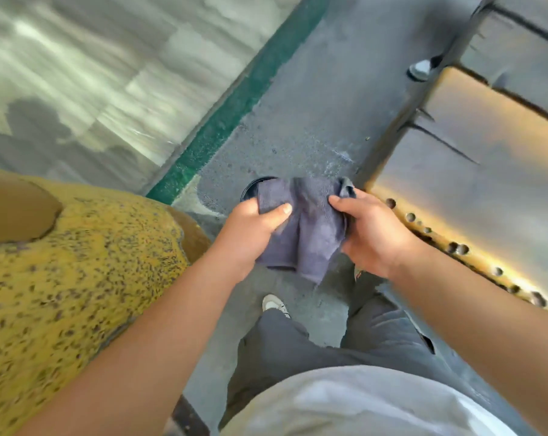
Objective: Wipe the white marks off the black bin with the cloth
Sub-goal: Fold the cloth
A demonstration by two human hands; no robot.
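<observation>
A grey-blue cloth [307, 228] hangs stretched between both hands at the middle of the head view. My left hand [254, 231] pinches its left edge with the thumb on top. My right hand [373, 231] grips its right edge. Just behind the cloth and my left hand, a small arc of a round black rim [254, 185] shows on the grey floor; the rest of that black object is hidden, and no white marks are visible on it.
A big yellow speckled rounded object [77, 272] fills the left. A rusty metal structure with rivets [474, 190] runs along the right. A green stripe [235, 114] crosses the grey floor. Someone else's shoe [422, 69] is at the far right. My own legs and shoe [274, 305] are below.
</observation>
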